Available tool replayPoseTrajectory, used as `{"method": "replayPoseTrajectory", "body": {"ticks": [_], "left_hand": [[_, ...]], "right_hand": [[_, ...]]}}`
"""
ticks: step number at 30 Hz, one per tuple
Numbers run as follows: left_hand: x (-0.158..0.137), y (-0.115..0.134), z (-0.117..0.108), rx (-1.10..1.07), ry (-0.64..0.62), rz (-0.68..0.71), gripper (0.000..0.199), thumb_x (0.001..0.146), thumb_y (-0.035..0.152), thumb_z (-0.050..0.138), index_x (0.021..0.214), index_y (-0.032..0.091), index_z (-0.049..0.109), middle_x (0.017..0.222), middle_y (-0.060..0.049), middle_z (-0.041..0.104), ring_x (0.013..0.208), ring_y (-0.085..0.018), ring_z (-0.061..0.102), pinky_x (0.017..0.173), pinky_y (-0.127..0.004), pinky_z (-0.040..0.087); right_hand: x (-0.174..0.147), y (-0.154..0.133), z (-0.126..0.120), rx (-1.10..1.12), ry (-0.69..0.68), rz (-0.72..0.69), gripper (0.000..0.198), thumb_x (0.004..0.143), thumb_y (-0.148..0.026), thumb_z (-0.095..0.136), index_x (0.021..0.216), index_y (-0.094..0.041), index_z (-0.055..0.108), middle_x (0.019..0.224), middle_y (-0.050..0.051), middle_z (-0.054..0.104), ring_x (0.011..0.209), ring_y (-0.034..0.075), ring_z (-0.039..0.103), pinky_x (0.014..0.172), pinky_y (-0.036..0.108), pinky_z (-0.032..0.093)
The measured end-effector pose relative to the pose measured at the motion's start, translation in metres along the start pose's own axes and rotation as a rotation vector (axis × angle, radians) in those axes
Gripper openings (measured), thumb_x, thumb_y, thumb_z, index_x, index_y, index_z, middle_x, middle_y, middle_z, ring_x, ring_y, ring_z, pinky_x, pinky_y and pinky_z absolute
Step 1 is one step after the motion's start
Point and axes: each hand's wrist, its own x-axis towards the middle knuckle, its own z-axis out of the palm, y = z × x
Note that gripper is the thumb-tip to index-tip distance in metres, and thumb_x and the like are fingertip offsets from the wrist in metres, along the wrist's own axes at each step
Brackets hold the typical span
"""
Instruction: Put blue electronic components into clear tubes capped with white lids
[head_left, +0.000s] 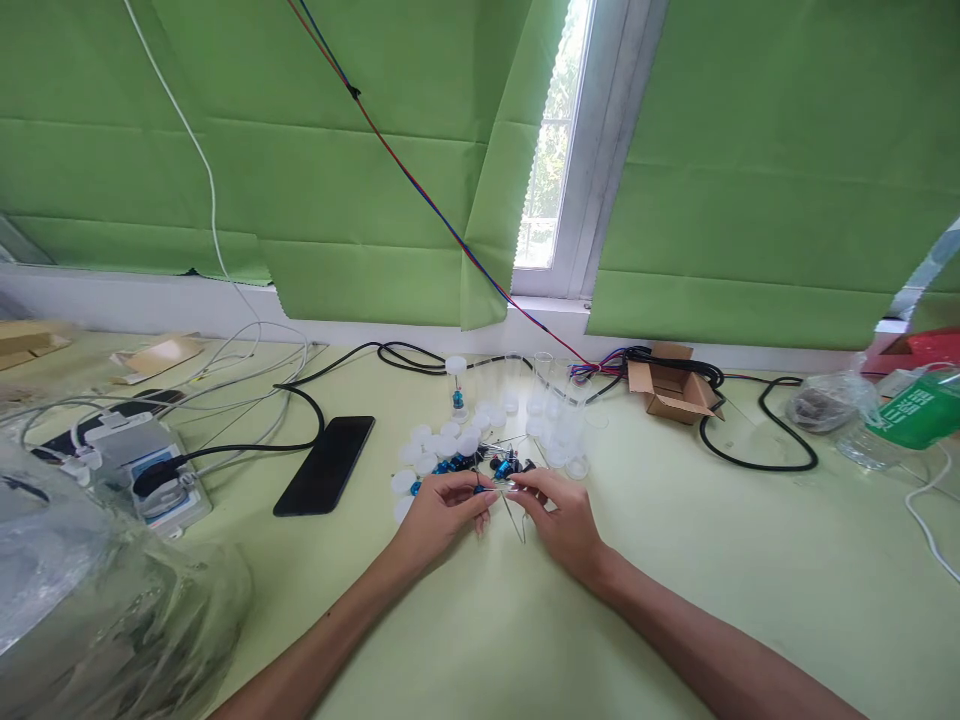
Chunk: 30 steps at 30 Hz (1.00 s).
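Close together over the table, both hands pinch one small item. My left hand (442, 508) is closed on a small blue part (480, 489) with thin metal wires. The fingertips of my right hand (562, 515) are closed on the thin metal wires (504, 490) running from it. A thin metal rod (514, 518) slants down between the hands. Just behind them lies a pile of small blue and black parts (504, 466) with thin metal pins. White round caps (426, 462) are scattered to the left of the pile. Clear plastic tubes (555, 440) stand and lie to its right.
One capped clear tube (457, 388) stands upright with a blue part inside. A black phone (325, 466) and a power strip (154, 470) lie to the left, near a clear plastic bag (90, 590). A small cardboard box (670, 385), black cable and a bottle (900, 425) are at the right.
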Motion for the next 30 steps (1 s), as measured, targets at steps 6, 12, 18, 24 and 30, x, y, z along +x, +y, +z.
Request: {"method": "replayPoseTrajectory", "body": {"ticks": [6, 12, 18, 24, 30], "left_hand": [[0.0006, -0.0017, 0.0008, -0.001, 0.015, -0.007, 0.023, 0.075, 0.036, 0.073, 0.084, 0.015, 0.073, 0.057, 0.001, 0.063, 0.051, -0.012, 0.054, 0.056, -0.024, 0.046], [0.0017, -0.0049, 0.0001, 0.006, 0.020, -0.005, 0.023, 0.075, 0.037, 0.073, 0.085, 0.016, 0.073, 0.058, 0.001, 0.063, 0.051, -0.012, 0.054, 0.056, -0.024, 0.047], [0.0014, -0.0048, 0.0001, 0.002, 0.024, 0.011, 0.023, 0.075, 0.036, 0.074, 0.084, 0.015, 0.074, 0.059, 0.001, 0.064, 0.051, -0.012, 0.054, 0.056, -0.024, 0.047], [0.0013, -0.0022, 0.0006, 0.011, 0.013, 0.029, 0.024, 0.075, 0.038, 0.074, 0.083, 0.015, 0.074, 0.059, 0.001, 0.063, 0.051, -0.012, 0.054, 0.055, -0.024, 0.047], [0.0005, 0.0007, 0.0006, 0.029, 0.011, 0.026, 0.025, 0.076, 0.038, 0.072, 0.081, 0.015, 0.073, 0.059, 0.000, 0.062, 0.052, -0.012, 0.053, 0.056, -0.025, 0.047]], "right_hand": [[0.0009, -0.0017, -0.0001, -0.029, -0.006, 0.027, 0.020, 0.092, -0.032, 0.060, 0.086, -0.018, 0.073, 0.071, 0.005, 0.071, 0.060, 0.015, 0.063, 0.057, 0.026, 0.049], [0.0021, -0.0036, -0.0007, -0.034, -0.034, 0.025, 0.026, 0.093, -0.033, 0.058, 0.076, -0.017, 0.070, 0.066, 0.004, 0.068, 0.056, 0.014, 0.057, 0.056, 0.026, 0.045], [0.0021, -0.0055, -0.0016, -0.041, -0.113, 0.095, 0.037, 0.095, -0.036, 0.052, 0.064, -0.018, 0.062, 0.058, 0.001, 0.059, 0.052, 0.012, 0.048, 0.053, 0.024, 0.039], [0.0021, -0.0066, -0.0026, -0.079, -0.167, 0.104, 0.039, 0.095, -0.033, 0.049, 0.060, -0.018, 0.056, 0.053, -0.002, 0.048, 0.050, 0.011, 0.038, 0.050, 0.024, 0.031], [0.0027, -0.0053, -0.0020, -0.080, -0.171, 0.091, 0.040, 0.096, -0.035, 0.049, 0.060, -0.018, 0.058, 0.053, -0.002, 0.049, 0.050, 0.011, 0.040, 0.050, 0.024, 0.033]]}}
